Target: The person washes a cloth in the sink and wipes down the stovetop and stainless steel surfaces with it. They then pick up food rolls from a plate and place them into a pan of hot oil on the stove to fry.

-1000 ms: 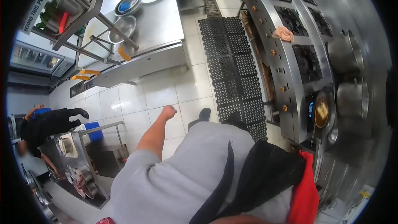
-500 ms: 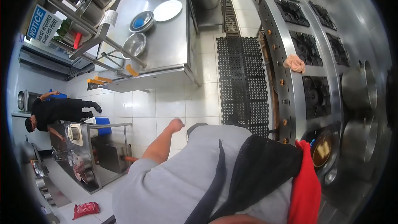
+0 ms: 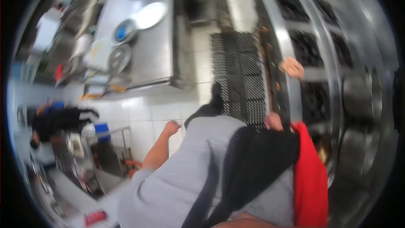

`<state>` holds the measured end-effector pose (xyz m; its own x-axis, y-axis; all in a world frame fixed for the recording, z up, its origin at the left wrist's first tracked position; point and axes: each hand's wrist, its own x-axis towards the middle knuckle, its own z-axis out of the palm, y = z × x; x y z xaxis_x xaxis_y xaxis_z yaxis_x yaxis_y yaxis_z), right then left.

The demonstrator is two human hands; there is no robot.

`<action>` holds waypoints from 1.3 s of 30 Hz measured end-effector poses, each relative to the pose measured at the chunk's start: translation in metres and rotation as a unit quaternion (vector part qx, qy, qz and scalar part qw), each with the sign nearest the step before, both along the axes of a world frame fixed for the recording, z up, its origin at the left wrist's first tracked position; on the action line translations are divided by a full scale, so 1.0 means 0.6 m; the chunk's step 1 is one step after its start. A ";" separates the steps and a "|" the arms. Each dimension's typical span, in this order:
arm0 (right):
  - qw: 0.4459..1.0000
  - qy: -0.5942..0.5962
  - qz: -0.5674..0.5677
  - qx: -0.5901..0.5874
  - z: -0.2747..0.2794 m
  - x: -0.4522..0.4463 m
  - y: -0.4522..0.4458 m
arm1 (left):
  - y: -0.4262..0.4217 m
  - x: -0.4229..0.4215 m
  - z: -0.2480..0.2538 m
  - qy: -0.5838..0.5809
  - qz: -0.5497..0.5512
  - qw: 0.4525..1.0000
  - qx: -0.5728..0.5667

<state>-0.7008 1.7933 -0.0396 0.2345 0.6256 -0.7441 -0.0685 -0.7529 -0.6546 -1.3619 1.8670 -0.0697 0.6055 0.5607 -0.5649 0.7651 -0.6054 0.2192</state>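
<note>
My left hand (image 3: pixel 171 127) hangs over the white tiled floor, away from the steel table. Its fingers look curled in, and nothing shows in them. My right hand (image 3: pixel 276 121) is low beside the front of the stove (image 3: pixel 283 29); blur smears its fingers, and I cannot make out the pink patch at its edge. A crumpled peach cloth (image 3: pixel 292 67) lies on the stove's front ledge, beyond that hand. Over my grey shirt hang a black cloth (image 3: pixel 261 152) and, at the right, a red cloth (image 3: pixel 310 173).
A black perforated mat (image 3: pixel 242 76) runs along the stove. The steel table (image 3: pixel 156 55) at left holds bowls and a white plate (image 3: pixel 150 15). Large pots (image 3: pixel 360 97) stand at right, near a partly hidden pan (image 3: pixel 323 152). A person in black (image 3: pixel 63 120) is at far left.
The view has shifted and blurred. My right hand has come into sight by the stove, and a dark-clad foot now shows at the mat's edge. My left hand stays low over the floor.
</note>
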 end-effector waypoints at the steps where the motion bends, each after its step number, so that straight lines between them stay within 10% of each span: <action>1: 0.997 -0.038 0.063 0.002 0.036 -0.011 0.020 | 0.003 0.005 0.019 0.063 -0.002 0.997 -0.040; 3: 0.995 -0.091 0.031 -0.016 0.045 -0.017 0.046 | 0.023 -0.010 0.028 -0.027 0.081 0.984 -0.156; 4: 0.990 -0.130 0.060 -0.016 0.050 -0.016 0.068 | 0.014 0.025 0.078 -0.044 0.472 0.845 -0.248; 5: 0.981 -0.165 0.102 -0.013 0.060 -0.009 0.089 | 0.006 -0.028 -0.081 -0.029 0.614 0.693 -0.376; 6: 0.981 -0.171 0.091 -0.019 0.089 -0.004 0.105 | 0.032 -0.027 -0.097 -0.086 0.288 0.919 -0.255; 7: 0.974 -0.213 0.070 0.011 0.118 0.003 0.126 | 0.055 -0.029 -0.113 -0.134 -0.081 0.984 -0.088; 8: 0.965 -0.251 0.060 0.046 0.124 0.013 0.152 | 0.066 -0.014 -0.144 -0.110 0.269 0.919 -0.266; 9: 0.939 -0.324 0.071 0.090 0.072 0.054 0.160 | 0.088 0.033 -0.131 -0.072 0.586 0.701 -0.400; 13: 0.948 -0.316 0.011 0.031 0.076 0.174 0.237 | 0.268 0.181 -0.055 -0.150 0.426 0.867 -0.212; 14: 0.973 -0.214 -0.081 0.024 0.138 0.151 0.272 | 0.304 0.218 -0.042 -0.197 0.457 0.858 -0.128; 23: 0.868 -0.496 -0.001 -0.008 0.075 0.299 0.328 | 0.510 0.278 0.033 -0.296 0.518 0.783 -0.176; 29: 0.863 -0.504 -0.028 -0.002 0.137 0.415 0.423 | 0.489 0.262 0.102 -0.210 0.494 0.825 -0.177; 39: 0.943 -0.290 0.118 0.111 0.088 0.299 0.633 | 0.625 0.474 0.235 -0.320 0.457 0.814 -0.162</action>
